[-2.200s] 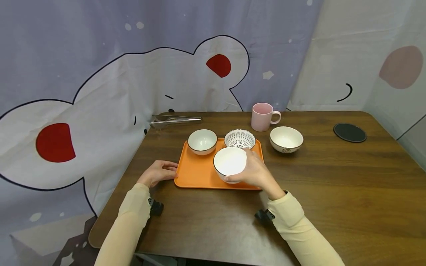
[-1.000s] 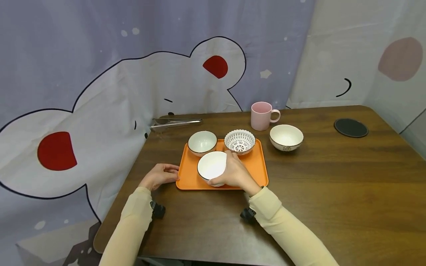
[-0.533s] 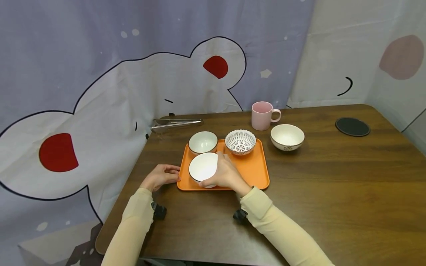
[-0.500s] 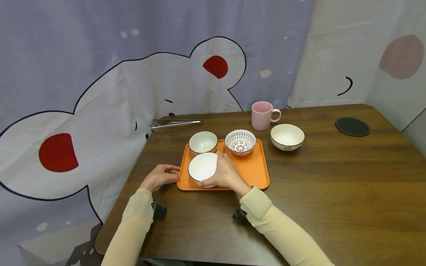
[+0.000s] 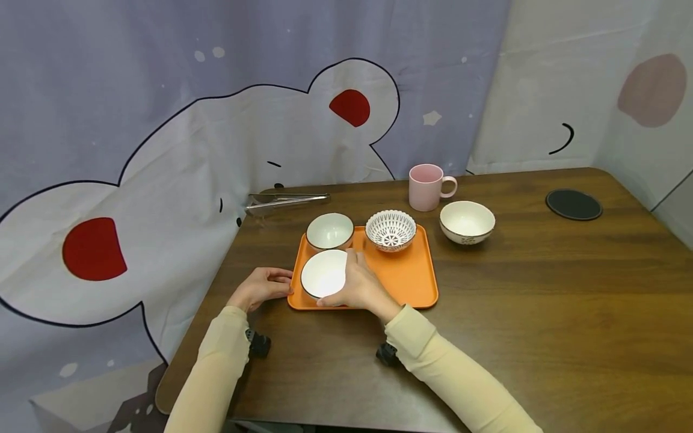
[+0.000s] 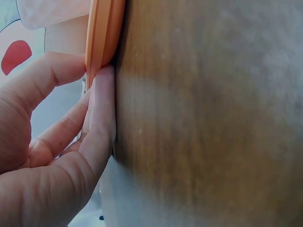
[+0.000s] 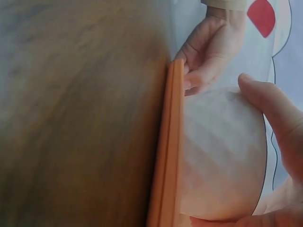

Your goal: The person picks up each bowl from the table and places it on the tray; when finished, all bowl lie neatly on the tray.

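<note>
On a wooden table (image 5: 541, 331), the left hand (image 5: 262, 287) pinches the left rim of an orange rectangular tray (image 5: 414, 279) between thumb and finger. The right hand (image 5: 361, 285) grasps a dark-rimmed white bowl (image 5: 323, 273), upright at the tray's near left corner; the tray rim hides its base. Behind it on the tray are a glossy pale bowl (image 5: 329, 230), left, and a scalloped patterned bowl (image 5: 391, 231), right. Beyond: a floral bowl (image 5: 467, 220) just off the tray, a round black coaster (image 5: 574, 204), metal tongs (image 5: 303, 198), a pink mug (image 5: 424, 191) and a printed curtain (image 5: 433, 72).
</note>
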Demonstrator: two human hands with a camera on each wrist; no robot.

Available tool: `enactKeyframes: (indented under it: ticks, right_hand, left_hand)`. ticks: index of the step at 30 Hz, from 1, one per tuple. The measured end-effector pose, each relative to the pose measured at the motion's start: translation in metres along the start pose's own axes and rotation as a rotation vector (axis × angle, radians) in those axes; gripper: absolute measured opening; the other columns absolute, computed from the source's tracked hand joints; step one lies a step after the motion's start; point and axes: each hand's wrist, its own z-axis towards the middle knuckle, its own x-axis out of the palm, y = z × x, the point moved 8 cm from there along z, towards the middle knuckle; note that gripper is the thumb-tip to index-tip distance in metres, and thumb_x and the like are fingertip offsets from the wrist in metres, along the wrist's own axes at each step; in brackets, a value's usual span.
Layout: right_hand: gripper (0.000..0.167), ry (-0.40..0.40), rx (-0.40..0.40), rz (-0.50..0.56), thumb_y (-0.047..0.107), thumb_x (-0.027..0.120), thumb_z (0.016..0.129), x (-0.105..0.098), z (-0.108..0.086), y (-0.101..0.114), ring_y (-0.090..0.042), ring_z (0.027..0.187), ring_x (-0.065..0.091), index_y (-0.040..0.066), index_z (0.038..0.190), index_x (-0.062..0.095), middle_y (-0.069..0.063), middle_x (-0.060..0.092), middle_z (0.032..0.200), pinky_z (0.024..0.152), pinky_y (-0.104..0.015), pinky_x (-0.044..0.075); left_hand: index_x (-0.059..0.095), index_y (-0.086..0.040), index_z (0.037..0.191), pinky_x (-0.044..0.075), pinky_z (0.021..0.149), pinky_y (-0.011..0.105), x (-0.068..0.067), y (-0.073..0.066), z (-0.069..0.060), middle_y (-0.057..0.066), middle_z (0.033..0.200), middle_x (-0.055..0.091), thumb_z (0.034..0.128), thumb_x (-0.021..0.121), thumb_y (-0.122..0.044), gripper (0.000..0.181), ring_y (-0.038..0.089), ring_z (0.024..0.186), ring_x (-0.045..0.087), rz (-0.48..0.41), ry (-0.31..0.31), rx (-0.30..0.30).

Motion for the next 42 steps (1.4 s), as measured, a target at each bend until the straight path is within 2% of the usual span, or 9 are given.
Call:
enactKeyframes:
  ticks: [5,11,18,25,34,42]
  right_hand:
    - [0.13,0.012,-0.01,0.024,0.047,0.092,0.058,0.002,-0.002,0.0,-0.037,0.126,0.047,-0.002,0.153,0.017,-0.024,0.034,0.146,0.108,-0.046,0.043]
    - [0.133,0.034,0.037,0.098,0.048,0.091,0.06,-0.003,-0.002,-0.004,-0.039,0.132,0.042,0.003,0.156,0.01,-0.023,0.025,0.154,0.109,-0.049,0.041]
    - [0.114,-0.03,0.01,0.086,0.047,0.09,0.063,-0.022,-0.001,-0.003,-0.035,0.121,0.051,0.0,0.148,0.03,-0.022,0.044,0.138,0.104,-0.047,0.046]
    - [0.098,-0.058,-0.036,0.062,0.044,0.09,0.064,-0.036,-0.001,-0.005,-0.033,0.119,0.052,0.001,0.14,0.045,-0.019,0.053,0.134,0.102,-0.047,0.046]
    - [0.098,-0.078,-0.047,0.095,0.041,0.089,0.067,-0.046,-0.004,-0.016,-0.032,0.131,0.049,0.001,0.144,0.044,-0.013,0.053,0.142,0.11,-0.046,0.041]
    - [0.095,-0.097,-0.04,0.12,0.038,0.089,0.067,-0.056,-0.005,-0.025,-0.03,0.131,0.049,0.003,0.144,0.045,-0.012,0.055,0.141,0.111,-0.043,0.04]
  left_hand:
    - [0.05,0.009,0.135,0.057,0.089,0.034,-0.001,-0.001,0.0,0.02,0.117,0.062,0.0882,0.069,-0.001,0.052,0.016,0.093,0.066,0.006,-0.002,0.001]
    - [0.05,0.009,0.135,0.057,0.09,0.034,0.0,-0.001,-0.001,0.021,0.117,0.061,0.0886,0.068,0.0,0.051,0.016,0.092,0.065,0.008,0.002,-0.007]
    - [0.05,0.01,0.135,0.057,0.09,0.034,0.0,-0.002,-0.001,0.022,0.118,0.061,0.0884,0.068,0.0,0.051,0.016,0.091,0.065,0.005,-0.003,-0.011]
    - [0.049,0.01,0.136,0.057,0.09,0.033,0.0,-0.001,-0.001,0.021,0.118,0.061,0.0886,0.069,-0.001,0.052,0.015,0.091,0.065,0.004,-0.006,-0.013]
    - [0.05,0.009,0.136,0.057,0.09,0.033,0.0,0.0,-0.001,0.02,0.117,0.062,0.0883,0.069,0.0,0.052,0.015,0.091,0.066,0.008,-0.01,-0.018]
    - [0.049,0.009,0.136,0.057,0.09,0.032,0.0,0.0,-0.001,0.019,0.117,0.062,0.0881,0.07,-0.002,0.053,0.014,0.092,0.065,0.01,-0.004,-0.017]
